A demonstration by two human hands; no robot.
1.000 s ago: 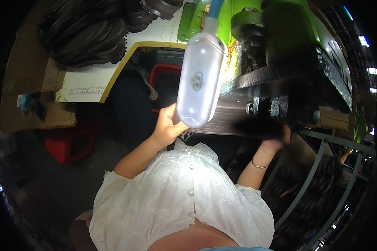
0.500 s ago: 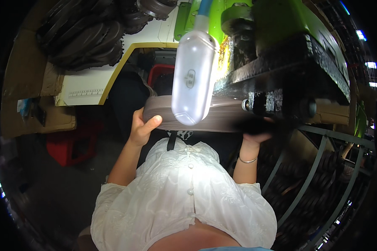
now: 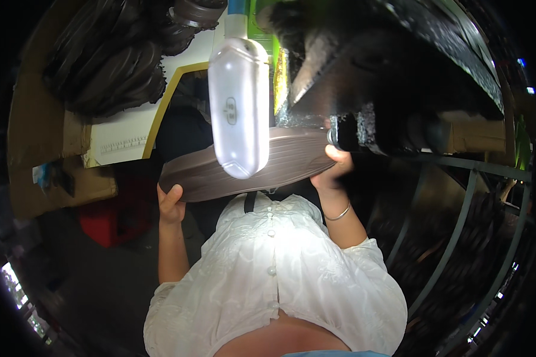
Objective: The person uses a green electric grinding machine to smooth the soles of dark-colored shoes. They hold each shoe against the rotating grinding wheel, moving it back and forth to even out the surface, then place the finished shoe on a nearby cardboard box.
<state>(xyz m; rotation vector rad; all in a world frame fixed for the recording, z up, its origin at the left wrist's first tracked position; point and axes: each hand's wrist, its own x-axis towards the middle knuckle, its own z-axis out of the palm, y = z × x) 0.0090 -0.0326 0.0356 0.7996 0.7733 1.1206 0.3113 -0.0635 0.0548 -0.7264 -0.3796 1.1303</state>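
Note:
A long brown piece with lengthwise grooves (image 3: 295, 156), rubber-like in look, stretches between my two hands in front of my body. Its left end dips lower than its right. My left hand (image 3: 171, 204) is closed on the left end, thumb over the face and fingers behind. On the right, my right hand (image 3: 332, 169) grips the other end close to a round part of the black machine (image 3: 369, 128). A white lit lamp (image 3: 240, 113) hangs in front and hides part of the piece's upper middle.
Dark brown curved pieces (image 3: 104, 59) lie piled on a white, yellow-edged table (image 3: 125, 134) at the upper left. Cardboard (image 3: 80, 190) and a red stool (image 3: 110, 223) stand below it. A grey metal rack (image 3: 464, 202) with many dark pieces is at the right.
The brown piece has tilted, its left end shifting left and down with my left hand. My right hand has moved left and up. Lamp and machine appear shifted left in the view.

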